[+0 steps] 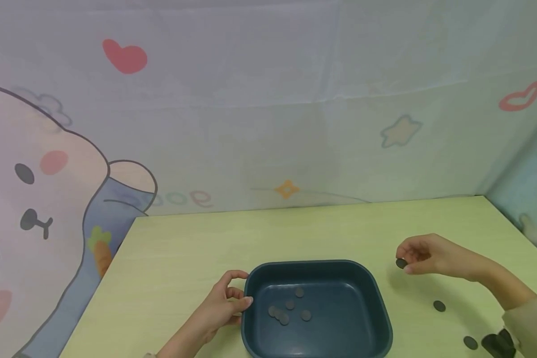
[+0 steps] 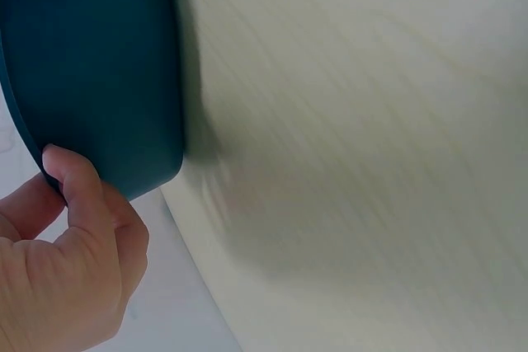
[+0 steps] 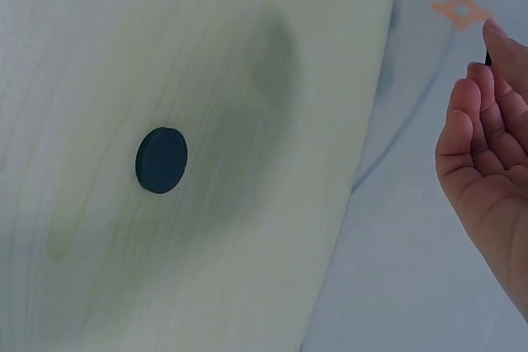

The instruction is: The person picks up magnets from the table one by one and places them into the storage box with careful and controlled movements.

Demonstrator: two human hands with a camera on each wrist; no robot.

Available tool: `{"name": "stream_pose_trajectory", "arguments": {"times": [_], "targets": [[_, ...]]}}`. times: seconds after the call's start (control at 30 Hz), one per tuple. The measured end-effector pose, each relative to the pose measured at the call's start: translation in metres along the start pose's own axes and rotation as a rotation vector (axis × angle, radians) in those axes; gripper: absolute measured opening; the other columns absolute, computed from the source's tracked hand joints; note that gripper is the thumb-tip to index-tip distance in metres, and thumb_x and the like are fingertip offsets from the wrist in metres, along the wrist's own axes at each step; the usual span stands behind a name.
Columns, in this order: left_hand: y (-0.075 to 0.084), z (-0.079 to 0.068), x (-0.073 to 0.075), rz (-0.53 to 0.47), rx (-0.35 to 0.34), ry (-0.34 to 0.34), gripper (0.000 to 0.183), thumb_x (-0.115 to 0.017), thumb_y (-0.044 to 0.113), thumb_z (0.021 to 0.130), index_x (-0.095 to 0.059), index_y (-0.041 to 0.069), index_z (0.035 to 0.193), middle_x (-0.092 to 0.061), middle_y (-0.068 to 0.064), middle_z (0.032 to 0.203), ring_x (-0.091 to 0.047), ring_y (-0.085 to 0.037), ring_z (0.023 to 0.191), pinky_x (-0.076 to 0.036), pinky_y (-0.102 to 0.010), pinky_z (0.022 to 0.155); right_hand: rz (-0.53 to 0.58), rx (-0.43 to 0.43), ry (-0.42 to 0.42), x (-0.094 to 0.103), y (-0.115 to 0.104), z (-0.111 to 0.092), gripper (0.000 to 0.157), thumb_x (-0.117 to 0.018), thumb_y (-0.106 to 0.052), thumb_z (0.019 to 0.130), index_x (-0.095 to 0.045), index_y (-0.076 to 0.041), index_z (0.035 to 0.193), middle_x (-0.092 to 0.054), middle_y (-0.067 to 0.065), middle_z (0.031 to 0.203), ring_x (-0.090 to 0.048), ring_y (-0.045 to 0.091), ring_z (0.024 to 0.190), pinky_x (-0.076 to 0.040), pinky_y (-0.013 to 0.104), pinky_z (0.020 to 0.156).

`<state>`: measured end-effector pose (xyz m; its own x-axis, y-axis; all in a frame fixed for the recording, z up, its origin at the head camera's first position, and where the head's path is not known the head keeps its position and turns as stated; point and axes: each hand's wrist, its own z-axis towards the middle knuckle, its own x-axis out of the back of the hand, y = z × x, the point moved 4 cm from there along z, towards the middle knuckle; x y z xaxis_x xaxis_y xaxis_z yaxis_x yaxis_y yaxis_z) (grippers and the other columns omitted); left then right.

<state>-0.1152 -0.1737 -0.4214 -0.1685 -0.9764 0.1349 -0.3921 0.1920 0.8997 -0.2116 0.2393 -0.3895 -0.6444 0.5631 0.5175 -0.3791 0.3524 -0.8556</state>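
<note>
A dark blue rectangular tray [image 1: 326,343] stands on the table, with several small round discs [image 1: 306,315] lying on its floor. My left hand [image 1: 223,303] grips the tray's left rim between thumb and fingers; the left wrist view shows the same hand [image 2: 78,245] at the tray's outer wall [image 2: 99,72]. To the right of the tray, my right hand [image 1: 434,258] pinches a dark disc [image 1: 401,263] above the table. In the right wrist view only a sliver of that disc shows at the fingertips. One loose disc [image 3: 162,160] lies on the table below the right hand [image 3: 495,129].
On the table's right side lie two loose discs, one nearer the tray [image 1: 439,306] and one closer to the front [image 1: 470,342]. A black object [image 1: 498,344] sits beside the right sleeve [image 1: 530,323]. A printed cloth [image 1: 268,124] hangs behind the table [image 1: 183,248].
</note>
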Motion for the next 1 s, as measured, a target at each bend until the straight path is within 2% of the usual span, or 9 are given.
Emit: {"name": "stream_pose_trajectory", "arguments": {"times": [0.33, 0.5, 0.73, 1.0], "targets": [[0.001, -0.002, 0.000, -0.004, -0.005, -0.006, 0.050, -0.063, 0.003, 0.088, -0.038, 0.011, 0.131, -0.047, -0.006, 0.084, -0.052, -0.015, 0.065, -0.046, -0.026, 0.055, 0.045, 0.025, -0.043, -0.002, -0.010, 0.007, 0.014, -0.063, -0.004, 0.087, -0.058, -0.003, 0.101, -0.054, 0.001, 0.077, -0.051, 0.011, 0.068, -0.047, 0.028, 0.058], [0.002, -0.002, -0.001, -0.005, -0.009, -0.005, 0.051, -0.062, 0.002, 0.087, -0.038, 0.010, 0.131, -0.047, -0.006, 0.083, -0.052, -0.015, 0.065, -0.046, -0.025, 0.055, 0.035, 0.024, -0.048, -0.002, -0.015, 0.012, 0.013, -0.064, -0.004, 0.087, -0.057, -0.004, 0.099, -0.053, 0.003, 0.075, -0.050, 0.012, 0.066, -0.046, 0.029, 0.057], [0.001, 0.000, -0.001, 0.000, -0.001, 0.003, 0.051, -0.063, 0.003, 0.087, -0.039, 0.011, 0.131, -0.047, -0.005, 0.083, -0.051, -0.014, 0.065, -0.045, -0.024, 0.054, 0.025, 0.003, -0.044, -0.001, -0.018, 0.019, 0.014, -0.065, -0.007, 0.086, -0.059, -0.003, 0.099, -0.055, -0.001, 0.077, -0.052, 0.010, 0.067, -0.048, 0.029, 0.059], [0.004, -0.001, 0.000, 0.005, -0.005, 0.010, 0.050, -0.063, 0.002, 0.087, -0.039, 0.011, 0.130, -0.047, -0.006, 0.084, -0.051, -0.015, 0.065, -0.046, -0.025, 0.055, 0.011, 0.038, -0.061, -0.003, -0.026, 0.027, 0.015, -0.065, -0.008, 0.087, -0.060, -0.005, 0.101, -0.056, 0.001, 0.079, -0.054, 0.012, 0.070, -0.049, 0.029, 0.062]]}}
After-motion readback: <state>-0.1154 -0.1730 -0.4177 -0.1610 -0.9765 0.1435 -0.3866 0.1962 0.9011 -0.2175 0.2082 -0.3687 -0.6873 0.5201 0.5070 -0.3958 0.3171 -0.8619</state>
